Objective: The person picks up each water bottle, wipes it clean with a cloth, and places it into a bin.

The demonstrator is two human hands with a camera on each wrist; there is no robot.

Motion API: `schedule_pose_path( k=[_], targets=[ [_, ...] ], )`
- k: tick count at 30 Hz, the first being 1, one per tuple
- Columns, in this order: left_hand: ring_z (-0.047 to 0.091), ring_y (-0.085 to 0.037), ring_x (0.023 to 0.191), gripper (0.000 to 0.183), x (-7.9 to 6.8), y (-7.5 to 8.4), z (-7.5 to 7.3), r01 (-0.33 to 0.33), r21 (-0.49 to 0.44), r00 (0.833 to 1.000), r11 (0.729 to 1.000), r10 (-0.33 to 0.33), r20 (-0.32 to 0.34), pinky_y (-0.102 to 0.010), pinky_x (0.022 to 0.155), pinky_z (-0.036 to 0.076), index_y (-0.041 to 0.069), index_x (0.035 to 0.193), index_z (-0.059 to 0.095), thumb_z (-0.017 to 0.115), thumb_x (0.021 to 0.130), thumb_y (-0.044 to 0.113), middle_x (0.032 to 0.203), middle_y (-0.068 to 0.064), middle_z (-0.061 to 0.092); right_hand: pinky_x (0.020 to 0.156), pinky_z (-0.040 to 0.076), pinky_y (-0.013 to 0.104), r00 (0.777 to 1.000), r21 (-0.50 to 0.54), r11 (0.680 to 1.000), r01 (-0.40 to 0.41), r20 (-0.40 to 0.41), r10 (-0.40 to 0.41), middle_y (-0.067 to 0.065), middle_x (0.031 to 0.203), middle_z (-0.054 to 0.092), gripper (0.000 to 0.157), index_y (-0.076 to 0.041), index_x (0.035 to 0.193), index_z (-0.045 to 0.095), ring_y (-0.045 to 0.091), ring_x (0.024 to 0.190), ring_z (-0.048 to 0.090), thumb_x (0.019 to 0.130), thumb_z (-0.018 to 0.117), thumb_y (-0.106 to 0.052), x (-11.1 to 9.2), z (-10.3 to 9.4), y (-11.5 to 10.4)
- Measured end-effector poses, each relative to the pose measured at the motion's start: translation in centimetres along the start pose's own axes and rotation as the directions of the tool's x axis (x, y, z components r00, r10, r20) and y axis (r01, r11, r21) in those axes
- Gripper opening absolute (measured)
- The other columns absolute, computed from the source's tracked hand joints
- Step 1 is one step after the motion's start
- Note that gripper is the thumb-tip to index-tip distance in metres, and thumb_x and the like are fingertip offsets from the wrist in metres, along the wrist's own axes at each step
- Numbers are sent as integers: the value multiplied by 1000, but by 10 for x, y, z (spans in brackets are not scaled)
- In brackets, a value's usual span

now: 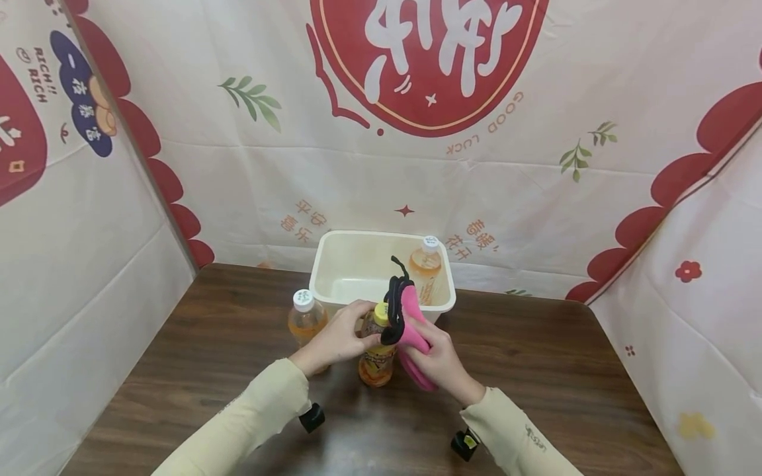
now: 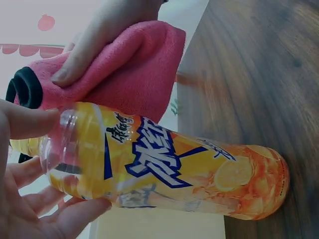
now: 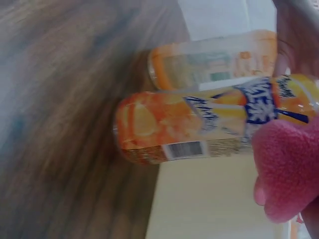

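A bottle of iced tea (image 1: 376, 367) with a yellow cap stands upright on the wooden table, its label yellow and orange. My left hand (image 1: 339, 338) grips it around the shoulder, thumb and fingers on either side in the left wrist view. In my right hand (image 1: 438, 362) is a folded pink cloth (image 2: 137, 74) with black trim and a black cord. The cloth's black edge is right at the bottle's neck, beside the cap. From the right wrist, the pink cloth (image 3: 289, 169) overlaps the upper label of the bottle (image 3: 164, 124).
Behind the hands stands a cream plastic tub (image 1: 357, 254). Inside it, on the right, is a white-capped bottle (image 1: 425, 268) of orange drink. A second white-capped bottle (image 1: 306, 325) stands on the table (image 1: 536, 383) left of the tub. Printed fabric surrounds the table's back and sides.
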State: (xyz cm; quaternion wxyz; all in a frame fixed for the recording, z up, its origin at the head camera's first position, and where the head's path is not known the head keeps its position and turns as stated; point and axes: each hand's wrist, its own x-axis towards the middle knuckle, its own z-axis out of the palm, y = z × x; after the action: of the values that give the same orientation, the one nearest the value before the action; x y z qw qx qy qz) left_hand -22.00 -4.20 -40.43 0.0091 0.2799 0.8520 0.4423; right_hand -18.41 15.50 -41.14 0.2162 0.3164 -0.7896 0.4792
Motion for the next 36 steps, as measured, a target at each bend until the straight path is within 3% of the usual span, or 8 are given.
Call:
schedule_pose_path(
  k=[8,15,20,24,30,36],
  targets=[
    [54,-23,105,44,-2,-1,5,-45,35,998,998,46,-46,-41,89,45,4,117,54,70,77,15,112,-10,57,83,42,9,998,6,1000,-22,-52,22,28,102,61,37,15,102,60,0,98,52,66,68,17,-14,8,10],
    [53,-24,106,45,-1,-3,8,-57,30,997,998,58,-55,-42,91,44,5,118,53,69,79,19,112,-10,57,81,43,9,994,67,998,-5,-105,12,30,94,61,34,13,96,62,-2,96,53,63,64,22,-45,21,31],
    [54,-25,105,44,-2,-3,7,-55,28,998,998,57,-42,-43,89,45,6,118,53,69,79,19,112,-10,56,81,44,11,999,8,1000,-26,-23,27,22,97,64,37,5,100,65,7,94,59,65,71,14,-77,36,63],
    [54,-25,104,43,-2,-5,5,-51,23,998,998,52,-39,-43,87,46,7,118,53,69,79,18,111,-9,56,85,46,19,991,-96,990,-100,82,108,17,108,63,39,1,108,64,17,102,59,70,74,1,-95,45,86],
    [54,-27,105,44,-1,-4,5,-47,4,998,999,47,-31,-44,88,46,8,119,52,69,80,17,113,-9,55,84,49,37,978,-156,978,-141,132,162,14,113,62,43,-3,113,64,29,103,58,71,74,-5,-100,44,95],
    [53,-29,108,44,-2,-4,6,-38,-3,999,999,38,-23,-46,90,44,7,119,52,69,80,17,114,-10,55,84,49,37,972,-153,979,-136,173,162,13,115,61,41,-3,113,63,28,103,58,74,73,-8,-101,40,94]
  ],
)
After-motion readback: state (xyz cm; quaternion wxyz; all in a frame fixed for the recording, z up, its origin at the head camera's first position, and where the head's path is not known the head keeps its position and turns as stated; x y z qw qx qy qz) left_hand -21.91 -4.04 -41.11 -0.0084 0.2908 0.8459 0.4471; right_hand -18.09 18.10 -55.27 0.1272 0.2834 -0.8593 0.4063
